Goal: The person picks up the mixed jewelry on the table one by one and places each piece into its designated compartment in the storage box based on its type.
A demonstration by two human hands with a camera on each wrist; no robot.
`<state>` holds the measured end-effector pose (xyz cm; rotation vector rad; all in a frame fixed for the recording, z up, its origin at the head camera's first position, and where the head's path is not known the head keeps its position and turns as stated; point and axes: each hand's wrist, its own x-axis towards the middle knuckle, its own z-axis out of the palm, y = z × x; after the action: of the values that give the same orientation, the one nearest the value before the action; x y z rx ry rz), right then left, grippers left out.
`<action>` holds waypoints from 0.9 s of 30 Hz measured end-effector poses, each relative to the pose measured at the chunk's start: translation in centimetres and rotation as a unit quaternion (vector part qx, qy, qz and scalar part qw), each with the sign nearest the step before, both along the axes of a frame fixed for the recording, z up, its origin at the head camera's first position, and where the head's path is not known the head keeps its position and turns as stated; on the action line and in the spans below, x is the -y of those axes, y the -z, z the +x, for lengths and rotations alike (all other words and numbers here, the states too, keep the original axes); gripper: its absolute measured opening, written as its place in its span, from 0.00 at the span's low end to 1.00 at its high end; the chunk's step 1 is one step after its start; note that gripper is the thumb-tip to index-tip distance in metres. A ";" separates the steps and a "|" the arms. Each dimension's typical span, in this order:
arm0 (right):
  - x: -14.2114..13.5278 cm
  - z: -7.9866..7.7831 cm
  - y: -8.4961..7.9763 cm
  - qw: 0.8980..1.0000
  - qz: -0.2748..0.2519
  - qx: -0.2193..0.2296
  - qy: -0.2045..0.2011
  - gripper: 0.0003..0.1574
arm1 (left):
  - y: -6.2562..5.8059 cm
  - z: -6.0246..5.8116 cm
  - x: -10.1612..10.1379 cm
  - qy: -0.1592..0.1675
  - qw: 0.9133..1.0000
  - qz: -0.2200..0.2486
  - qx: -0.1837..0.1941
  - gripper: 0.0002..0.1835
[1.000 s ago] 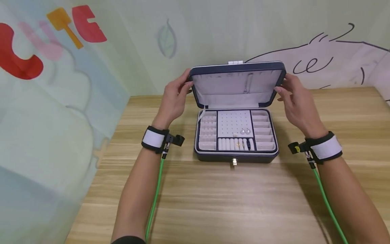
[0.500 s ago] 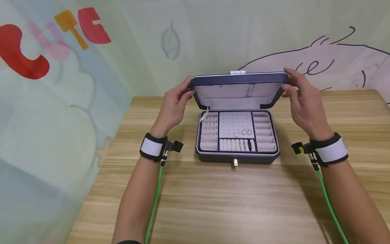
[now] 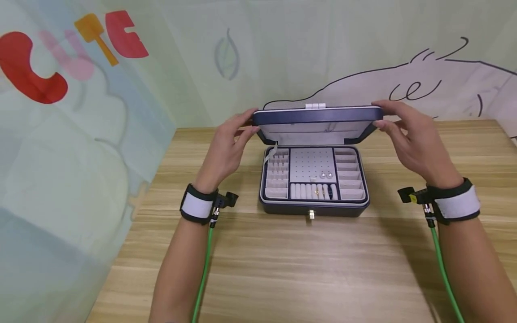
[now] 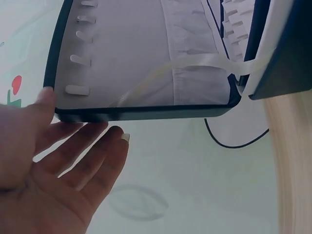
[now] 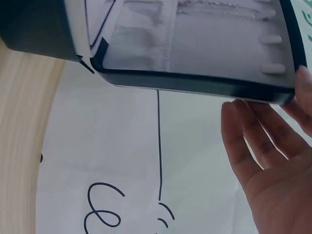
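Note:
A dark blue jewelry box [image 3: 315, 209] stands on the wooden table, its lid [image 3: 319, 115] raised and leaning forward over the tray. My left hand [image 3: 226, 150] grips the lid's left front corner between thumb and fingers. At the opposite corner my right hand [image 3: 420, 139] pinches the lid the same way, thumb at the front edge. Inside the tray sit two pearl earrings [image 3: 326, 175] on a perforated panel and several rings [image 3: 323, 192] in the roll slots. A necklace [image 5: 219, 7] hangs inside the lid. A pale ribbon [image 4: 195, 61] joins lid and box.
The light wooden table [image 3: 307, 264] spreads around the box. Behind it rises a printed backdrop [image 3: 186, 58] with coloured letters and line drawings. Green cables [image 3: 206, 269] run from both wrist cameras along the forearms.
Both hands have brought the lid's front edge forward and down, so less of its lining shows in the head view. The box base stays in place on the table.

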<state>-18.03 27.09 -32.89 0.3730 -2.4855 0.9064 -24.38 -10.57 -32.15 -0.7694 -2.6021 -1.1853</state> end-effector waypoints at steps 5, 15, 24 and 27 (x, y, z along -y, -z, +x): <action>-0.4 0.6 -0.3 0.999 0.014 0.030 -0.013 0.27 | -0.2 0.4 0.4 0.013 1.000 -0.006 -0.010 0.24; -1.3 1.7 -1.1 0.997 0.044 0.042 -0.050 0.26 | -0.6 1.4 1.0 0.054 0.998 -0.025 -0.017 0.24; -0.7 2.0 -1.6 0.991 0.087 0.039 -0.090 0.31 | -0.7 2.7 1.7 0.082 0.995 -0.059 0.008 0.23; -0.4 2.0 -1.5 0.988 0.100 0.045 -0.106 0.32 | -0.5 3.1 1.8 0.088 0.993 -0.070 0.014 0.23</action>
<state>-15.98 27.45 -31.36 0.6899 -2.6658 0.7704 -21.24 -12.39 -31.64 -1.0373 -2.7110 -1.0708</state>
